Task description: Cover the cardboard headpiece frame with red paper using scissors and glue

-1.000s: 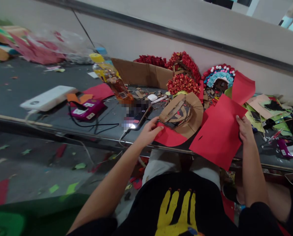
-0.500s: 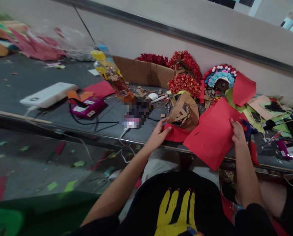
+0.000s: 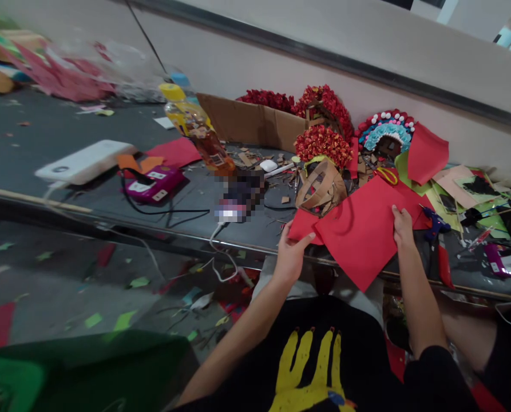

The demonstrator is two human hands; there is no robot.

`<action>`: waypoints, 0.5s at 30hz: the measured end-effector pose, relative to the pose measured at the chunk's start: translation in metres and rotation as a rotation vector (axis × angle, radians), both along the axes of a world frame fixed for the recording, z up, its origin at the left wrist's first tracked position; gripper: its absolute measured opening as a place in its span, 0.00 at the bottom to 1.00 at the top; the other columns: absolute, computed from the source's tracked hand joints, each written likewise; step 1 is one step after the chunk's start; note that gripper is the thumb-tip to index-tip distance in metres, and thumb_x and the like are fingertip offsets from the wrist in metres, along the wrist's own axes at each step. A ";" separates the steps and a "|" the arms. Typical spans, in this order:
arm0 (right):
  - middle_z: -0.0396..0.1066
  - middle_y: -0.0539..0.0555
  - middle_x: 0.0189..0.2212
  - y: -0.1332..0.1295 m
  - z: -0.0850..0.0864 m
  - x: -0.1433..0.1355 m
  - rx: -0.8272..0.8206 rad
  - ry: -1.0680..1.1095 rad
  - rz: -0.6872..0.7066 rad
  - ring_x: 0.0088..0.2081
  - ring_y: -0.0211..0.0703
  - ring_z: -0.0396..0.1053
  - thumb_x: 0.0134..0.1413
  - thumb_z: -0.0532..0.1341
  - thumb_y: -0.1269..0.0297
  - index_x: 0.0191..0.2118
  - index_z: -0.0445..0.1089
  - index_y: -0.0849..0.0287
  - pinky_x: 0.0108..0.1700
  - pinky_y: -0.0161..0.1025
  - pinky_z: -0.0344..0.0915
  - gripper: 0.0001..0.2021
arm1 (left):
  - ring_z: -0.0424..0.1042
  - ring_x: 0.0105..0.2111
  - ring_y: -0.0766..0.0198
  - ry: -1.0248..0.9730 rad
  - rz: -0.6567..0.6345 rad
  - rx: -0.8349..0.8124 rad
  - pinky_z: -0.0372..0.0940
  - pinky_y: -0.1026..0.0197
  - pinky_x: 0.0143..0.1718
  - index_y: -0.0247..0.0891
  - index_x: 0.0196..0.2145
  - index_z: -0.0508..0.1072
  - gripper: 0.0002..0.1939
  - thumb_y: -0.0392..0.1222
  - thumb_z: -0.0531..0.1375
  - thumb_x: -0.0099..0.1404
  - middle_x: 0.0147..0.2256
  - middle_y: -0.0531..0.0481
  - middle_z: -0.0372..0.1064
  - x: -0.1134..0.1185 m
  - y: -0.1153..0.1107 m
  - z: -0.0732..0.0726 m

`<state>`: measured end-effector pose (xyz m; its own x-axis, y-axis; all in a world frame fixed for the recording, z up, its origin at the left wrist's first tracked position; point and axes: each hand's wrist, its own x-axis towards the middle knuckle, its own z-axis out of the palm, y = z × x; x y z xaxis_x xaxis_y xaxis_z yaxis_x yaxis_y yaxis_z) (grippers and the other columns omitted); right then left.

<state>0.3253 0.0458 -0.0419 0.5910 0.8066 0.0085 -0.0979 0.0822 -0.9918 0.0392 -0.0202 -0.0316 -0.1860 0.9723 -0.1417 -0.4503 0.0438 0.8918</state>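
My right hand [image 3: 403, 226] pinches the right edge of a large red sheet [image 3: 362, 229], which lies tilted over the table's front edge. My left hand [image 3: 293, 252] grips a smaller red piece [image 3: 304, 225] between thumb and fingers, beside the large sheet's left corner. Just behind that piece stands a brown cardboard ring frame [image 3: 323, 186]. A red flower-covered arch [image 3: 324, 144] rises behind the frame. Yellow-handled scissors [image 3: 386, 175] lie at the large sheet's far edge.
On the dark table [image 3: 19, 146] are a white power bank [image 3: 86, 162], a purple power strip [image 3: 154, 186], a tilted bottle [image 3: 201, 134] and a blue glue gun [image 3: 434, 223]. A cardboard strip [image 3: 255, 122] stands near the wall. Another person's leg [image 3: 465, 326] shows at lower right.
My left hand has moved right and toward me, now on the smaller red piece. The large sheet has shifted slightly, uncovering the yellow scissors. The cardboard frame sits lower and farther from my left hand.
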 end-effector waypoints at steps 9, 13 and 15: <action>0.50 0.40 0.15 0.002 0.007 -0.001 0.013 -0.090 -0.012 0.21 0.33 0.55 0.35 0.68 0.50 0.20 0.49 0.54 0.29 0.34 0.60 0.25 | 0.74 0.40 0.59 -0.098 0.100 0.027 0.66 0.55 0.47 0.36 0.38 0.72 0.20 0.40 0.68 0.46 0.41 0.45 0.74 0.036 0.007 -0.007; 0.60 0.42 0.18 -0.006 0.015 -0.005 0.043 -0.089 0.022 0.27 0.36 0.63 0.36 0.69 0.53 0.22 0.54 0.55 0.34 0.36 0.65 0.21 | 0.74 0.34 0.62 -0.115 0.184 -0.026 0.67 0.57 0.42 0.35 0.33 0.73 0.18 0.41 0.69 0.43 0.34 0.47 0.76 0.037 0.011 -0.005; 0.66 0.44 0.22 -0.011 0.020 -0.006 0.042 -0.067 0.050 0.29 0.37 0.66 0.33 0.70 0.56 0.24 0.58 0.56 0.36 0.37 0.66 0.20 | 0.74 0.32 0.62 -0.160 0.190 -0.057 0.67 0.58 0.40 0.34 0.32 0.73 0.19 0.40 0.70 0.41 0.33 0.48 0.76 0.032 0.011 0.000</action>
<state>0.3189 0.0343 -0.0219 0.5472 0.8330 0.0817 -0.0361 0.1210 -0.9920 0.0717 -0.0096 -0.0317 -0.3356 0.9117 -0.2372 -0.5904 -0.0074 0.8070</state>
